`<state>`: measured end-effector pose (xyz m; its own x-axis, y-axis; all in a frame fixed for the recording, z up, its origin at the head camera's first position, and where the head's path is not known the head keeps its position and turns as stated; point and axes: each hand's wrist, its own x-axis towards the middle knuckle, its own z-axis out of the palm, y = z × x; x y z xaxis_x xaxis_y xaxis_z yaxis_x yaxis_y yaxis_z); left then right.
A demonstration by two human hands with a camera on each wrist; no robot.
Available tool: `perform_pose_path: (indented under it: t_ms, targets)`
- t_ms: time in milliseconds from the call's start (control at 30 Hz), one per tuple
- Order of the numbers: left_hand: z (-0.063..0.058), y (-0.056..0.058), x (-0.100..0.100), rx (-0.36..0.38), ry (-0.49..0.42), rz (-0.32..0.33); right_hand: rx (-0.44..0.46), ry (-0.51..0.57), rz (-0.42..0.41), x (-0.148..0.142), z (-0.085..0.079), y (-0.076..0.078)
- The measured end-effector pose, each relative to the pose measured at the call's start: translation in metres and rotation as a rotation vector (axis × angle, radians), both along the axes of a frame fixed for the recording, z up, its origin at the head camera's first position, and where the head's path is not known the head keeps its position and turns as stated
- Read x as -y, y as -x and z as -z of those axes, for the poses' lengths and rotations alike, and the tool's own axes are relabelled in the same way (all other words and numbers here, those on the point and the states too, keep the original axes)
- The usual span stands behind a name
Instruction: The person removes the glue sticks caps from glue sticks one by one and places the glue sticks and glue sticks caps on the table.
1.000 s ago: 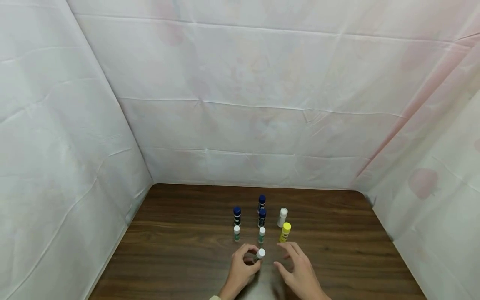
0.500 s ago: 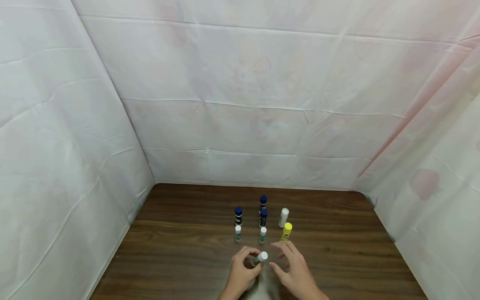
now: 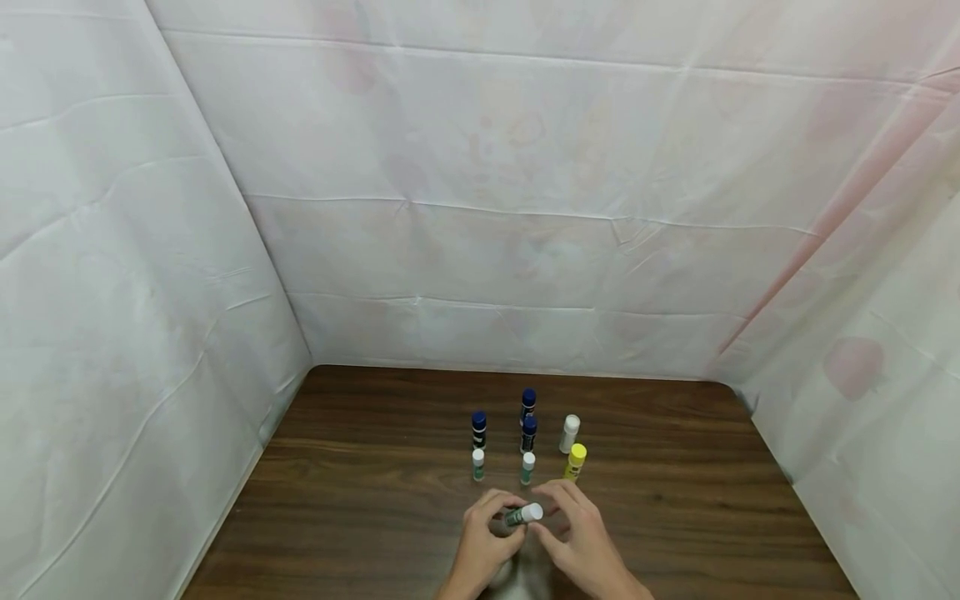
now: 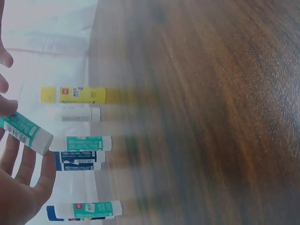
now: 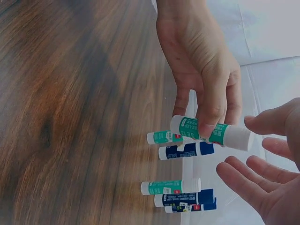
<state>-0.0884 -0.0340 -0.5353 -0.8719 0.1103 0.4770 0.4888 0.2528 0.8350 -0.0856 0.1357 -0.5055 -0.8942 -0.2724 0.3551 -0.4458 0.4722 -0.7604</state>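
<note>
My left hand (image 3: 483, 537) holds a green-and-white glue stick (image 3: 523, 515) by its body, tilted so the white cap points right. In the right wrist view, the left thumb lies across the label of this glue stick (image 5: 201, 130). My right hand (image 3: 585, 537) is close beside the cap with its fingers spread and the thumb near the cap's end. Just beyond the hands stand a green glue stick (image 3: 528, 468) with a white cap and a yellow glue stick (image 3: 576, 461).
Another green glue stick (image 3: 478, 465) stands at the left, with a navy glue stick (image 3: 479, 430) behind it. Two more navy ones, including a front navy glue stick (image 3: 528, 435), and a white glue stick (image 3: 570, 433) stand farther back. Pale cloth (image 3: 450, 250) rises behind the wooden table (image 3: 337, 500).
The held glue stick has tipped from nearly upright to leaning right, lifted by the left hand. My right hand has moved left, up to the cap.
</note>
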Motion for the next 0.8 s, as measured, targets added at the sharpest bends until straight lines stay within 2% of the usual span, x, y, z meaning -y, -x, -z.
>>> perform_pose_path:
  t_ms: [167, 467, 633, 667, 800]
  targets:
    - [-0.012, -0.003, 0.003, -0.02, 0.027, 0.011, -0.031, 0.03, -0.018, 0.004, -0.001, 0.001]
    - [-0.014, -0.003, 0.003, -0.14, 0.051, 0.02, -0.056, 0.071, -0.013, 0.011, -0.002, 0.001]
    - [-0.016, -0.005, 0.005, -0.163, 0.055, 0.019, -0.087, 0.082, 0.001, 0.012, -0.002, 0.001]
    - [-0.015, -0.005, 0.005, -0.157, 0.052, 0.018, -0.087, 0.082, 0.003, 0.012, -0.002, 0.0]
    - [0.005, 0.0, 0.009, -0.1, 0.065, 0.026, -0.102, 0.077, 0.004, 0.012, -0.003, 0.001]
